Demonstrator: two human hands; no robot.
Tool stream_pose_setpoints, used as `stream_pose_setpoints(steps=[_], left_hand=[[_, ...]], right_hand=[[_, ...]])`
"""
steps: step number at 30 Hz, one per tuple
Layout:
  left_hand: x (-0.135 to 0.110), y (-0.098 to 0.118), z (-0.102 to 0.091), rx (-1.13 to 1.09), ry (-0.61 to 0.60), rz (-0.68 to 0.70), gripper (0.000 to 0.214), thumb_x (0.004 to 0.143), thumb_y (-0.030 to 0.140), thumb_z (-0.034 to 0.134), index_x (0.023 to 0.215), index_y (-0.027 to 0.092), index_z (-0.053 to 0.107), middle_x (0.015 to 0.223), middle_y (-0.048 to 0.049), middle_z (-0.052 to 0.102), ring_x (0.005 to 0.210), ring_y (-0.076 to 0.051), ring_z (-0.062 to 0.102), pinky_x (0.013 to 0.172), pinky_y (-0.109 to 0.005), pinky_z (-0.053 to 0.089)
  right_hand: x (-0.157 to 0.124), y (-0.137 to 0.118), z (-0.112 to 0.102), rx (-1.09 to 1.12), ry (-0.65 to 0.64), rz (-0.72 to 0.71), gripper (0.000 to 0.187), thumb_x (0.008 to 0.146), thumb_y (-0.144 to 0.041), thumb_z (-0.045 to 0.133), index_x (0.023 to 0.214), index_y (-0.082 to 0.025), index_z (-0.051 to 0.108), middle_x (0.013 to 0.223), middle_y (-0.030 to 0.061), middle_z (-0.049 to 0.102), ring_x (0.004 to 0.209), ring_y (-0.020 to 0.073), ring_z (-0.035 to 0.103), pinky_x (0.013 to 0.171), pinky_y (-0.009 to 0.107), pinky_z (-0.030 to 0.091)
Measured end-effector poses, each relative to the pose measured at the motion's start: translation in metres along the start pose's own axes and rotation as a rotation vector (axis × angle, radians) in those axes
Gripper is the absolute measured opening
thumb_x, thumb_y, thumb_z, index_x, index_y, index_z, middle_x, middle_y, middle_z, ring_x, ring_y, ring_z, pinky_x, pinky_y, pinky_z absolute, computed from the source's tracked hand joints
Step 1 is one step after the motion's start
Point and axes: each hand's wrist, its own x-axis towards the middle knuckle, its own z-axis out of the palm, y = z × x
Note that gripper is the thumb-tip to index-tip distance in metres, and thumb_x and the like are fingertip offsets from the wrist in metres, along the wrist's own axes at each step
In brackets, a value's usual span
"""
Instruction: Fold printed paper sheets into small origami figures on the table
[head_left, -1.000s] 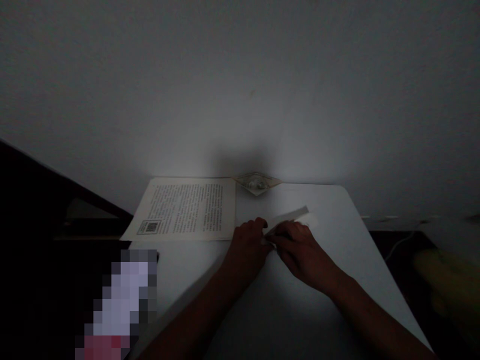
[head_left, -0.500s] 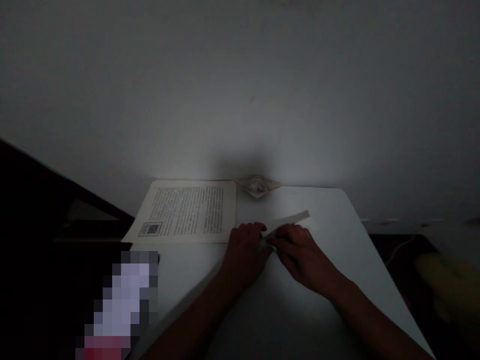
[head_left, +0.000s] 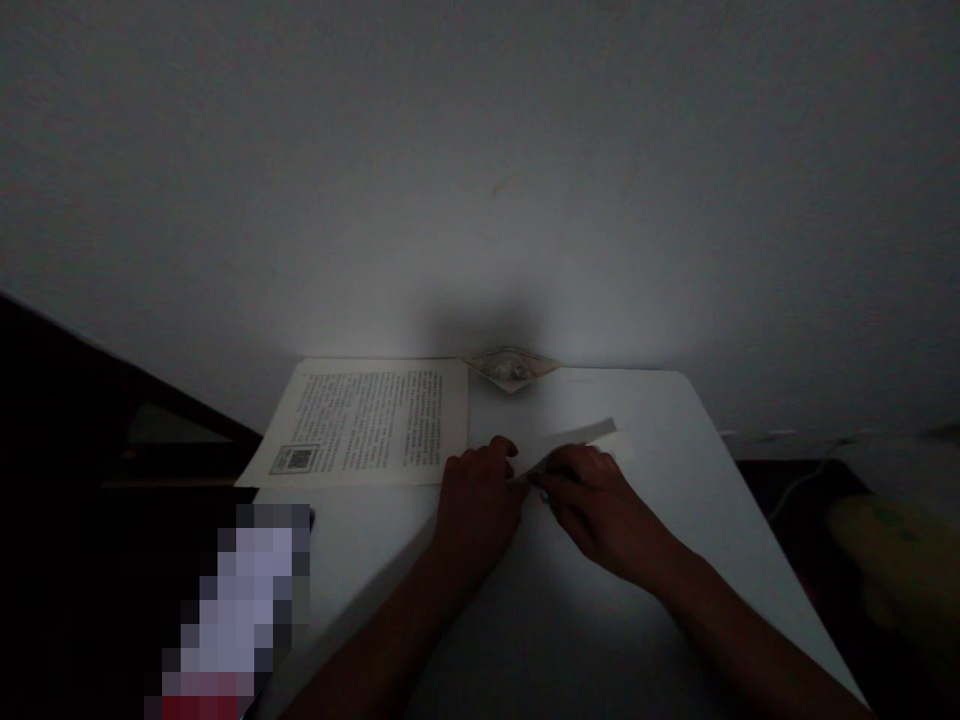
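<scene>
The paper strip point(head_left: 589, 436) is pinched by fingers of the right hand point(head_left: 604, 505); for the left hand point(head_left: 476, 508), this cannot be told. Light, even pressure is advised.

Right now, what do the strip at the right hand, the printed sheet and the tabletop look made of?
Strip: probably paper, matte; thin and pale with a straight edge, though thin card is possible in this dim light.
Printed sheet: paper, matte; thin, flat, off-white, with rows of print.
Tabletop: smooth and white; laminate or painted board, can't tell which.
</scene>
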Motion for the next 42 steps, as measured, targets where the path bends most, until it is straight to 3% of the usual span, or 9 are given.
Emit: stream_pose_setpoints(steps=[12, 21, 24, 27, 30, 33, 35, 38, 42], left_hand=[[0.001, -0.004, -0.003, 0.016, 0.002, 0.059, 0.031, 0.081, 0.004, 0.042, 0.105, 0.019, 0.052, 0.081, -0.0041, 0.068, 0.079, -0.023, 0.065, 0.075, -0.038, 0.041], [-0.003, -0.008, 0.0, -0.012, 0.062, 0.112, 0.033, 0.077, 0.001, 0.045, 0.104, 0.019, 0.051, 0.087, -0.0038, 0.067, 0.083, -0.022, 0.062, 0.08, -0.039, 0.042], [-0.003, -0.008, -0.001, -0.045, 0.158, 0.13, 0.025, 0.079, 0.007, 0.049, 0.1, 0.019, 0.053, 0.09, -0.0055, 0.064, 0.088, -0.022, 0.06, 0.082, -0.039, 0.043], [-0.002, -0.01, -0.001, -0.231, 0.234, 0.115, 0.018, 0.082, 0.01, 0.048, 0.097, 0.019, 0.053, 0.091, -0.0052, 0.063, 0.086, -0.019, 0.061, 0.079, -0.034, 0.047], [-0.001, -0.014, 0.001, -0.426, 0.312, 0.088, 0.012, 0.084, 0.013, 0.049, 0.093, 0.019, 0.053, 0.087, -0.0033, 0.063, 0.08, -0.015, 0.062, 0.075, -0.03, 0.049], [0.001, -0.018, 0.0, -0.571, 0.382, 0.045, 0.012, 0.083, 0.014, 0.052, 0.094, 0.019, 0.053, 0.086, -0.0017, 0.062, 0.077, -0.013, 0.063, 0.072, -0.026, 0.051], [0.001, -0.019, -0.001, -0.645, 0.415, 0.02, 0.014, 0.082, 0.015, 0.054, 0.095, 0.019, 0.053, 0.086, -0.0004, 0.061, 0.076, -0.012, 0.063, 0.071, -0.025, 0.051], [0.002, -0.017, -0.004, -0.75, 0.437, -0.003, 0.014, 0.082, 0.016, 0.055, 0.095, 0.02, 0.053, 0.084, 0.0011, 0.06, 0.072, -0.01, 0.063, 0.068, -0.023, 0.052], [0.002, -0.015, -0.007, -0.842, 0.465, 0.003, 0.015, 0.082, 0.019, 0.057, 0.096, 0.02, 0.052, 0.089, 0.0, 0.06, 0.071, -0.009, 0.062, 0.068, -0.023, 0.053]], right_hand=[[-0.001, 0.0, 0.0, 0.007, 0.001, -0.005, 0.035, 0.087, -0.016, 0.05, 0.119, -0.024, 0.061, 0.105, 0.0093, 0.058, 0.098, 0.0241, 0.051, 0.083, 0.043, 0.041], [-0.001, 0.002, 0.001, 0.03, 0.026, -0.025, 0.03, 0.086, -0.015, 0.05, 0.112, -0.021, 0.064, 0.104, 0.0101, 0.059, 0.097, 0.0243, 0.053, 0.083, 0.044, 0.043], [-0.002, 0.008, 0.002, 0.086, 0.095, -0.055, 0.025, 0.086, -0.015, 0.052, 0.105, -0.021, 0.066, 0.102, 0.0097, 0.061, 0.096, 0.0238, 0.054, 0.083, 0.043, 0.045], [-0.004, 0.013, 0.001, 0.173, 0.251, -0.056, 0.022, 0.085, -0.014, 0.052, 0.101, -0.022, 0.065, 0.097, 0.0083, 0.063, 0.093, 0.0222, 0.058, 0.079, 0.04, 0.049], [-0.006, 0.018, -0.005, 0.207, 0.46, 0.037, 0.018, 0.084, -0.015, 0.055, 0.097, -0.023, 0.065, 0.091, 0.0065, 0.064, 0.086, 0.0202, 0.06, 0.074, 0.036, 0.05], [-0.006, 0.025, -0.01, 0.157, 0.685, 0.234, 0.014, 0.081, -0.021, 0.061, 0.094, -0.022, 0.064, 0.091, 0.0058, 0.061, 0.083, 0.0197, 0.059, 0.075, 0.037, 0.049], [-0.006, 0.031, -0.011, 0.171, 0.769, 0.384, 0.029, 0.077, -0.027, 0.067, 0.105, -0.022, 0.062, 0.102, 0.0078, 0.059, 0.086, 0.0206, 0.057, 0.077, 0.039, 0.049], [-0.006, 0.039, -0.01, 0.405, 0.707, 0.536, 0.05, 0.072, -0.035, 0.072, 0.117, -0.022, 0.056, 0.11, 0.009, 0.059, 0.086, 0.02, 0.057, 0.077, 0.04, 0.051], [-0.006, 0.044, -0.009, 0.736, 0.583, 0.623, 0.04, 0.07, -0.038, 0.073, 0.105, -0.021, 0.064, 0.092, 0.0035, 0.065, 0.068, 0.0134, 0.057, 0.066, 0.034, 0.054]])
